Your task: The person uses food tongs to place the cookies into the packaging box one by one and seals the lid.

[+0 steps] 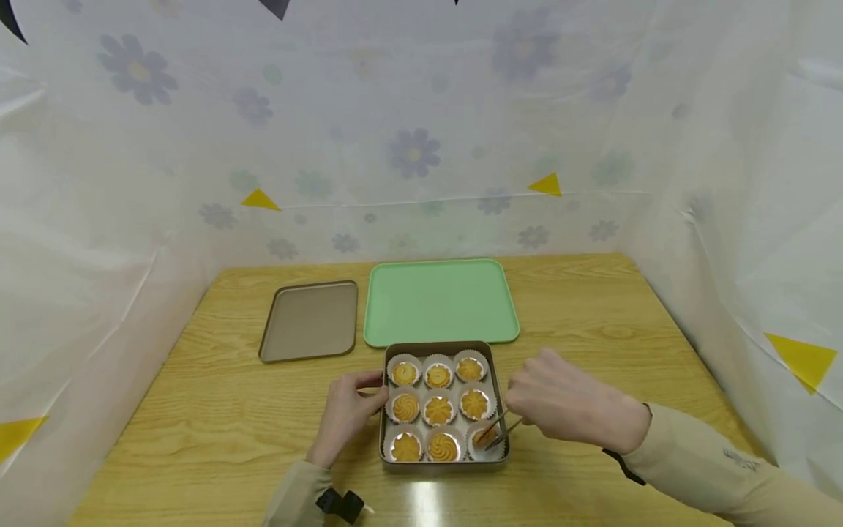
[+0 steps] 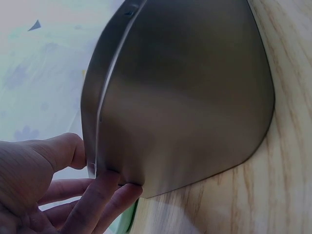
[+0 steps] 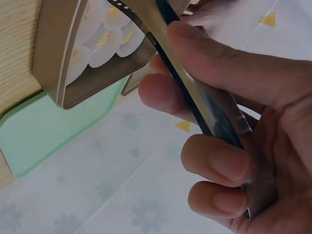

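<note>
A square metal baking tin (image 1: 444, 467) holds rows of piped cookies in white paper cups. My left hand (image 1: 349, 410) grips its left side; in the left wrist view, the thumb lies at the rim and fingertips rest against the outer wall (image 2: 195, 107). My right hand (image 1: 560, 399) holds metal tongs (image 3: 195, 95), the handle running between thumb and curled fingers. Down in the front right paper cup, the tong tips straddle a cookie (image 1: 486, 437), partly hidden by them. The right wrist view does not show the tips.
Behind the tin lies a flat green tray (image 1: 441, 301), close to the tin's back rim. A shallow brown metal tray (image 1: 312, 320) sits to its left. Pale flowered sheeting (image 1: 415, 197) surrounds the wooden table (image 1: 593, 315) at the back and both sides.
</note>
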`<state>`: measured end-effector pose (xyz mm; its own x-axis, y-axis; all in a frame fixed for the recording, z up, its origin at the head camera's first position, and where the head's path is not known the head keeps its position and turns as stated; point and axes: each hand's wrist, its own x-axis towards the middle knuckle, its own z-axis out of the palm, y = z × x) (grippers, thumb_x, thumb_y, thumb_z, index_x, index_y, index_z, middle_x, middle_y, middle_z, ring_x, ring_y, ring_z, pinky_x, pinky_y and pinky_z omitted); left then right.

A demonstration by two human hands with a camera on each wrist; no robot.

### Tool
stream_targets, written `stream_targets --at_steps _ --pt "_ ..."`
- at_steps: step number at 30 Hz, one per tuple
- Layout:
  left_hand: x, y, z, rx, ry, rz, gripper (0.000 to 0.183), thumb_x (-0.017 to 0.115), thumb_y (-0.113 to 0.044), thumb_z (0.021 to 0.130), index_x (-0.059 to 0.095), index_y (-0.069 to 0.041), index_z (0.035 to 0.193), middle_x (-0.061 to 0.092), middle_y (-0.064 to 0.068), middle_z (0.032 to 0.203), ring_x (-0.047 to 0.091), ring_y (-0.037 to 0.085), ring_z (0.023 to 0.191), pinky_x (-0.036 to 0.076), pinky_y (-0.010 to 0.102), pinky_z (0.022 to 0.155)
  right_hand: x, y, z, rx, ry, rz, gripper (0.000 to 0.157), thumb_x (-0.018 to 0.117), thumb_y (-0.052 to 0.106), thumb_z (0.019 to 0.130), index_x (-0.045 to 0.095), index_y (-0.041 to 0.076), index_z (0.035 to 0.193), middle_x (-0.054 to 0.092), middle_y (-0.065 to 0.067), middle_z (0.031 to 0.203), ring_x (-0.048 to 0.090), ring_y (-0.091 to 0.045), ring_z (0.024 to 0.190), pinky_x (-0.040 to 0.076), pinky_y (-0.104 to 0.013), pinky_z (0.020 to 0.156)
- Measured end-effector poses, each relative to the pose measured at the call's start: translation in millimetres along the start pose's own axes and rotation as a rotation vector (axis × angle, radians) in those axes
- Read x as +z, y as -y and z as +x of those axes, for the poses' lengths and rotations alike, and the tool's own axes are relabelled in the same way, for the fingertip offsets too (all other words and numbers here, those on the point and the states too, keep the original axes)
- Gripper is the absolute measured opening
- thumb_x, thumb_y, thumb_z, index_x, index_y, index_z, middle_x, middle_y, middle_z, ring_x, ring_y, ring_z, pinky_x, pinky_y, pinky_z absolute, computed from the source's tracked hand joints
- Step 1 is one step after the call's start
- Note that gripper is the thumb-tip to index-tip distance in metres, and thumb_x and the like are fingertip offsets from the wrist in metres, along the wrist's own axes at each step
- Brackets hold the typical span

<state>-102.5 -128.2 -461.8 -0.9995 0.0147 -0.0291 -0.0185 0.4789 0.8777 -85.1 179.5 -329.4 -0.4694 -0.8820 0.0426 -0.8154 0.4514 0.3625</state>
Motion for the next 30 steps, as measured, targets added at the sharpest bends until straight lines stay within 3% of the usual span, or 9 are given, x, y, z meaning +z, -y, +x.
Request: stream_targets --at_steps 6,14,24,28,30 --pt "-1.1 0.1 0.4 0.01 0.007 0.01 0.033 0.068 -0.006 0.085 0.072 0.005 0.116 0.076 0.022 0.108 0.075 0.02 0.076 0.057 0.02 0.061 -1.3 3 4 -0.007 0.036 -0.005 0.04 0.09 0.037 0.063 0.053 0.026 0.052 0.04 0.013 0.05 0.014 -0.01 0.056 0.011 -0.023 0.049" --pt "-0.2 0.2 1.1 0.006 -0.01 0.012 0.032 0.069 -0.004 0.085 0.073 0.004 0.115 0.076 0.021 0.105 0.075 0.019 0.076 0.058 0.021 0.061 1.8 6 5 0.004 0.056 0.021 0.025 0.089 0.039 0.064 0.067 0.028 0.06 0.051 0.013 0.052 0.02 -0.008 0.052 0.017 -0.021 0.046" --pt "-0.3 0.8 1.4 0.014 -0.005 0.005 0.032 0.07 -0.003 0.084 0.072 0.005 0.115 0.076 0.022 0.106 0.076 0.023 0.078 0.06 0.022 0.062 4.2 4 4 0.026 0.076 0.031 0.027 0.09 0.04 0.064 0.068 0.024 0.062 0.052 0.012 0.053 0.024 -0.007 0.051 0.02 -0.02 0.046" --pt "0.0 1.5 0.9 0.009 0.003 0.001 0.032 0.07 -0.004 0.085 0.072 0.005 0.115 0.076 0.022 0.107 0.076 0.022 0.078 0.06 0.022 0.063 7.8 -3 2 0.03 0.109 0.142 0.022 0.088 0.039 0.068 0.072 0.024 0.074 0.061 0.012 0.061 0.037 -0.004 0.05 0.029 -0.02 0.045" --pt "0.3 2.2 0.9 0.001 0.007 -0.001 0.032 0.069 -0.005 0.085 0.072 0.004 0.116 0.076 0.022 0.107 0.075 0.022 0.078 0.06 0.023 0.063 12.1 -9 0 0.037 0.137 0.289 0.02 0.085 0.037 0.074 0.077 0.023 0.085 0.061 0.013 0.064 0.043 -0.001 0.052 0.033 -0.019 0.047"
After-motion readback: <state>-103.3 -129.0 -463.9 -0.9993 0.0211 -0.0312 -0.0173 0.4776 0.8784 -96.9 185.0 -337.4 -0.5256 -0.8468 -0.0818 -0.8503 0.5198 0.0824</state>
